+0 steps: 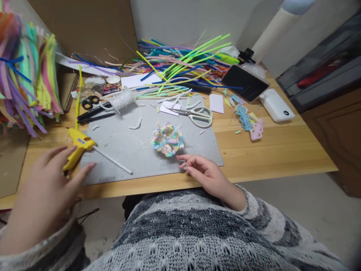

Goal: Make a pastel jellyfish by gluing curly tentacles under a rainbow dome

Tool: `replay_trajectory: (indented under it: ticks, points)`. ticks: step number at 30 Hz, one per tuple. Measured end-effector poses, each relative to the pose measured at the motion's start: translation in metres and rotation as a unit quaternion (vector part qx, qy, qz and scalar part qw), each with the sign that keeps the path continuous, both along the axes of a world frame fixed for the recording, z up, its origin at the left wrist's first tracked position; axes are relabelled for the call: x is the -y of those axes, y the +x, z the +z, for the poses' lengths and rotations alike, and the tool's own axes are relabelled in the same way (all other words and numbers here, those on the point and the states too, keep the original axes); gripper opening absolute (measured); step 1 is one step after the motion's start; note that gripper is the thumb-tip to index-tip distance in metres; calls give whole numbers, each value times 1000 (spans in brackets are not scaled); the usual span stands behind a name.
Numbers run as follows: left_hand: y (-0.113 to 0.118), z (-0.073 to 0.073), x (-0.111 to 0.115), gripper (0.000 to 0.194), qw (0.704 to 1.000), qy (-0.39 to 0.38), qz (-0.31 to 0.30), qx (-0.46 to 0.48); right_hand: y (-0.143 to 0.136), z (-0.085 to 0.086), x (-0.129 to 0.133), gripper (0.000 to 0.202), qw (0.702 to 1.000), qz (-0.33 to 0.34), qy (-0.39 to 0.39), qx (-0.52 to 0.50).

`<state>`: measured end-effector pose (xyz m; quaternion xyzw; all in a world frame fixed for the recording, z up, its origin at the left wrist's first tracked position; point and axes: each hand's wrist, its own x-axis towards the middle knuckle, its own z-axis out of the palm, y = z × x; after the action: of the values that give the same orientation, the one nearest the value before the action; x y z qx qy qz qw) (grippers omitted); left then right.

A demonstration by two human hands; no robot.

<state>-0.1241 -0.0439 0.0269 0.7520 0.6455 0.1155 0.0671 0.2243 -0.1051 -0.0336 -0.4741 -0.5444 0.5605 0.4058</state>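
My left hand is over the table's left front, its thumb and fingers spread beside the yellow glue gun, and it holds nothing. A clear glue stick sticks out of the gun's back across the grey cutting mat. My right hand rests at the mat's front edge, with a tiny clear piece pinched between thumb and fingers. Just beyond those fingertips a pastel ruffled ring-shaped craft piece lies on the mat. White-handled scissors lie behind it to the right.
Colourful pipe cleaners are heaped along the back, and more bundles hang at the left. A phone, a white power bank and pastel twisted pieces occupy the right. Black pens and a spool lie at the mat's back left.
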Motion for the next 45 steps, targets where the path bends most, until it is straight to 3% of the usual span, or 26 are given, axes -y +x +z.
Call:
replay_trajectory:
  ticks: [3,7,11,15,23,29,36,40,42,45]
  points:
    - [31,-3,4,61,992,-66,-98,50,2,4,1,12,1000,0,-24,-3]
    - [74,-16,-13,57,969,-104,-209,76,4,9,1,12,999,-32,-30,-17]
    - [105,-22,-32,53,960,-108,-249,75,7,11,-2,14,998,-55,-23,-32]
    - [121,-25,-41,52,959,-101,-242,107,9,11,-7,14,990,-91,-68,-86]
    - [125,-37,-46,52,938,-135,-237,211,14,16,-33,7,930,-135,-171,-296]
    - [124,-38,-42,43,932,-128,-248,232,19,19,-53,7,915,-158,-191,-319]
    - [122,-32,-32,37,951,-122,-227,170,18,14,-67,6,915,-222,-154,-301]
    - [118,-32,-34,60,954,-32,-233,188,24,10,-60,6,932,-249,-110,-239]
    - [116,-36,-38,79,943,18,-264,204,24,10,-52,7,953,-210,-99,-196]
    - [116,-45,-47,105,919,31,-320,231,20,12,-39,9,986,-106,-58,-110]
